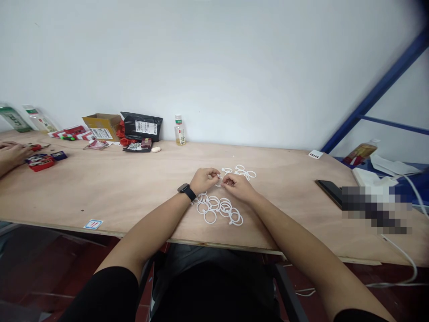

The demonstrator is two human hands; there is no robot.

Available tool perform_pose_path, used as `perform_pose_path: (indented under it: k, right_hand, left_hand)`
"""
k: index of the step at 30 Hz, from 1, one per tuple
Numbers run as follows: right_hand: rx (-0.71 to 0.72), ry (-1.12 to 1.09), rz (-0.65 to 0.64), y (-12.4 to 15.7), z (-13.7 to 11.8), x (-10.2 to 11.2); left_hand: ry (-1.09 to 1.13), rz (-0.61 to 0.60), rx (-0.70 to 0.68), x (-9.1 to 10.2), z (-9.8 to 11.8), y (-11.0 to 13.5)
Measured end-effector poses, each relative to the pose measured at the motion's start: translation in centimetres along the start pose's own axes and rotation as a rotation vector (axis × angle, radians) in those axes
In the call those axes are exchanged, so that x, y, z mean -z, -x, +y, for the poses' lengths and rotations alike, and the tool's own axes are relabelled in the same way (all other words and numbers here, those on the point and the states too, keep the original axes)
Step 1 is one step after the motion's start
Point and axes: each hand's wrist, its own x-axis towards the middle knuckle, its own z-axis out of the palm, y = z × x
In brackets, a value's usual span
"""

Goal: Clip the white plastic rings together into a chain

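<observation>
Between my two hands is a white plastic ring (218,183), of the kind used as a curtain ring. My left hand (203,180), with a dark watch on its wrist, pinches the ring at its upper side. From the right, my right hand (238,186) has its fingers closed at the ring's edge; the fingertips partly hide what they grip. A pile of similar white rings (213,204) with small eyelets lies on the table just below my hands. Beyond my right hand lies a smaller group of white rings (241,171).
On the wooden table (140,179) stand a drink bottle (180,132), an open cardboard box (102,126) and a black parcel bag (142,126). Another person's hand (13,154) is at far left, near a red pouch (42,162). A phone (330,191) lies at right.
</observation>
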Motion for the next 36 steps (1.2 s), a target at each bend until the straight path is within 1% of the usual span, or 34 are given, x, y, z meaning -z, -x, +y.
perform_pose_path:
  k: [3,6,10,14,16,18,19,23,24,25,26,27,30,31,33,36]
  right_hand:
    - [-0.067,-0.106,0.026,0.1,0.0,-0.3]
    - [-0.097,-0.145,-0.019,0.0,-0.1,-0.5]
    - [-0.097,-0.170,-0.072,0.0,-0.5,-0.4]
    - [-0.083,-0.162,-0.082,0.0,-0.8,-0.3]
    - [-0.069,-0.127,-0.074,0.0,-0.7,-0.3]
    - [-0.075,-0.046,-0.030,-0.1,-0.3,-0.1]
    - [-0.099,0.014,0.015,-0.2,-0.1,0.1]
    - [-0.288,0.240,0.260,-0.4,1.0,1.0]
    - [-0.312,0.263,0.286,-0.4,1.1,1.1]
    - [-0.306,0.270,0.278,-0.4,1.1,1.1]
    - [-0.268,0.262,0.231,-0.4,1.0,0.9]
    - [-0.202,0.241,0.156,-0.4,0.8,0.5]
    - [0.055,0.169,-0.122,-0.5,-0.4,-1.0]
    - [0.113,0.176,-0.183,-0.6,-0.8,-1.5]
    - [0.165,0.213,-0.260,-0.8,-1.6,-2.3]
    - [0.184,0.237,-0.336,-1.3,-2.1,-2.9]
  left_hand:
    - [-0.021,0.000,-0.028,0.1,0.3,0.0]
    - [-0.043,0.006,-0.066,0.2,0.7,0.1]
    - [-0.076,-0.025,-0.067,0.2,0.9,0.1]
    - [-0.050,-0.067,-0.055,0.2,0.6,0.0]
    - [-0.023,-0.067,-0.052,0.2,0.4,-0.1]
    - [-0.011,-0.037,-0.059,0.2,0.1,-0.2]
    - [-0.016,-0.010,-0.060,0.2,-0.1,-0.3]
    - [-0.060,0.129,0.002,0.5,-1.3,-0.7]
    - [-0.061,0.163,0.025,0.5,-1.5,-0.8]
    - [-0.057,0.188,0.044,0.5,-1.8,-0.9]
    - [-0.050,0.204,0.058,0.5,-1.9,-0.9]
    - [-0.045,0.210,0.064,0.5,-2.0,-0.9]
    - [-0.049,0.191,0.055,0.4,-2.0,-0.9]
    - [-0.058,0.181,0.046,0.3,-1.9,-0.9]
    - [-0.076,0.166,0.029,0.2,-1.8,-0.8]
    - [-0.094,0.160,0.014,0.2,-1.6,-0.7]
